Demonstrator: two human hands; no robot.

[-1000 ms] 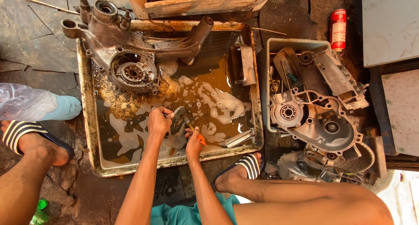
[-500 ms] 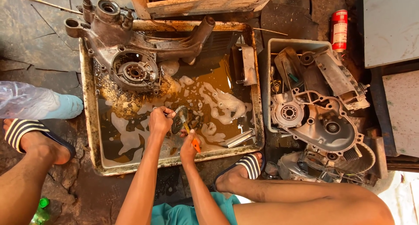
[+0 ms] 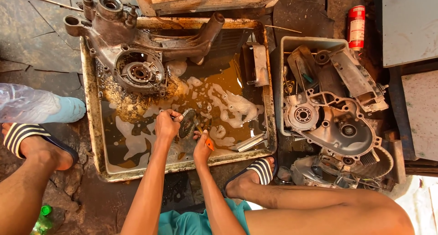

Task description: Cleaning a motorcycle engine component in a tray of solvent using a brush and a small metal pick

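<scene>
tray [image 3: 93, 125]: foamy brown liquid, engine casing [image 3: 132, 57] | left hand [image 3: 166, 125]: gear [image 3: 187, 123]

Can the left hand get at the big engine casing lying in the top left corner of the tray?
Probably yes. The left hand holds a gear just below the engine casing, with only foamy brown liquid between; it would need to free itself first.

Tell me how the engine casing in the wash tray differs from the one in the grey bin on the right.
The casing in the tray is brown, grimy and foam-flecked; the casing in the bin looks cleaner, pale grey metal. The tray casing leans on the tray over soapy brown liquid; the bin casing lies dry, piled with other parts in the bin. The tray casing has a long arm reaching right; the bin casing looks flatter. Both show round bearing openings.
</scene>
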